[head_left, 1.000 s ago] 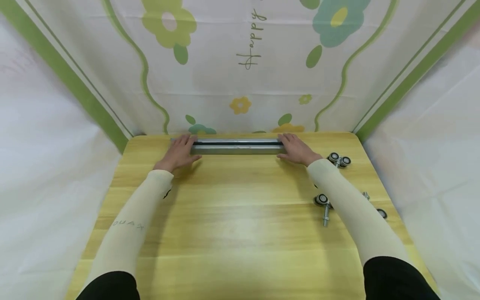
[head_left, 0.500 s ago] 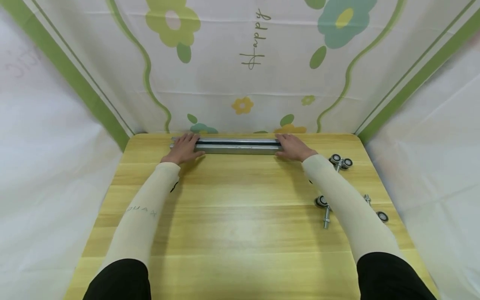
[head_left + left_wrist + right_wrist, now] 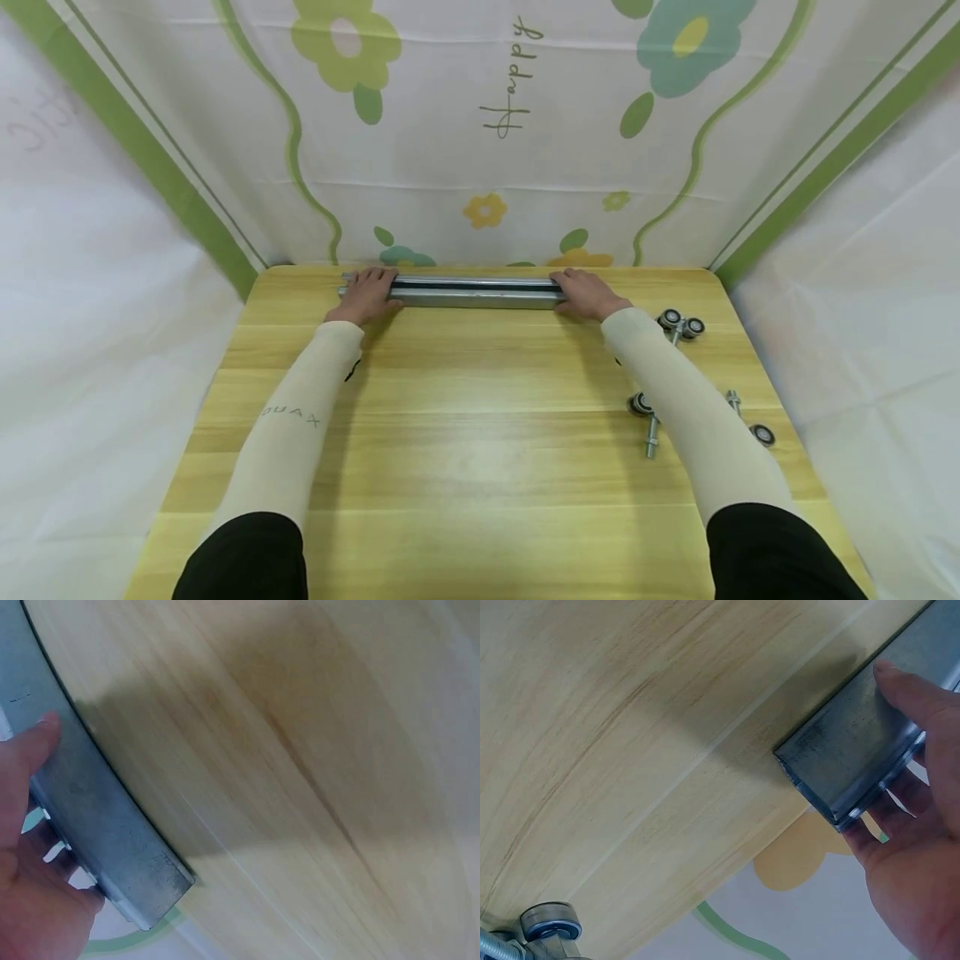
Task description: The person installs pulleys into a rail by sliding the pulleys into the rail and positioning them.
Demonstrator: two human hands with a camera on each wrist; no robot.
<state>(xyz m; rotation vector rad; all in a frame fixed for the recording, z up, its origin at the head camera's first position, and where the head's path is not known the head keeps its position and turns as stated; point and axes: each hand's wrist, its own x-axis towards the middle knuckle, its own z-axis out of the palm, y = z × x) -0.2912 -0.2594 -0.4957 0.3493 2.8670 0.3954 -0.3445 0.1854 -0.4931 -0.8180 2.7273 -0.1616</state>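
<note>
Left hand and right hand each grasp an end of the metal rail (thumbs on its near face); roller wheels lie right of the right hand.

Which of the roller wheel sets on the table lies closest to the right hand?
The two-wheeled roller set just right of the right hand, near the far edge. The other rollers lie nearer the person.
</note>
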